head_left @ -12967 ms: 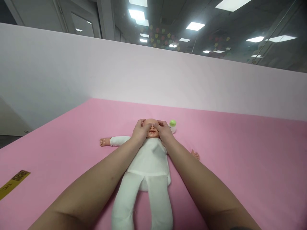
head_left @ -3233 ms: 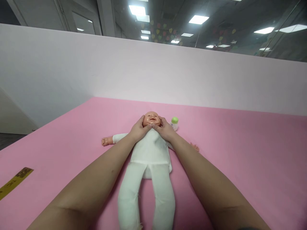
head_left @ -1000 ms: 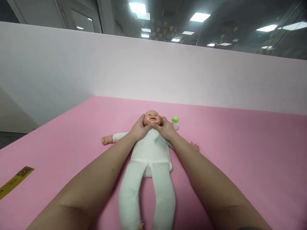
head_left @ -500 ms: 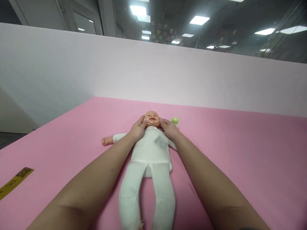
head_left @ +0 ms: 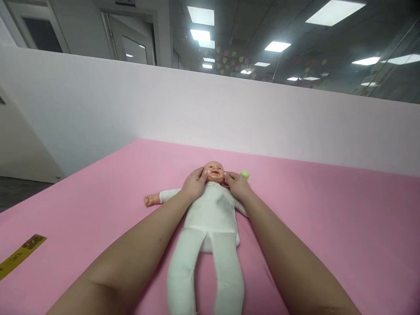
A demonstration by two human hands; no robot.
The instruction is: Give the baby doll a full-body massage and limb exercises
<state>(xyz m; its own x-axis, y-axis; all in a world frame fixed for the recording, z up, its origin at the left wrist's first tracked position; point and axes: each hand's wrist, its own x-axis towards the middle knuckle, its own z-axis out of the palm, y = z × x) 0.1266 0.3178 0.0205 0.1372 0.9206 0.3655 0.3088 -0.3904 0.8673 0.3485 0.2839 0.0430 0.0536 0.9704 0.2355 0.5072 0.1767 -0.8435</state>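
A baby doll (head_left: 212, 210) with a white cloth body lies face up on a pink surface (head_left: 315, 227), its head away from me. My left hand (head_left: 195, 183) is closed against the left side of the doll's head, thumb by the cheek. On the other side, my right hand (head_left: 237, 183) grips the head in the same way, with the thumb near the jaw. Both hands' other fingers are partly hidden behind the head. One doll arm stretches out to the left; the other is partly covered by my right forearm.
Just beyond my right hand is a light green round-topped object (head_left: 244, 174), mostly hidden. A yellow tape strip (head_left: 22, 256) with a printed code lies at the left. A white wall (head_left: 249, 118) borders the far side, with glass above it.
The view has tilted up slightly, so everything sits a little lower and further right. Both hands remain at the doll's head.
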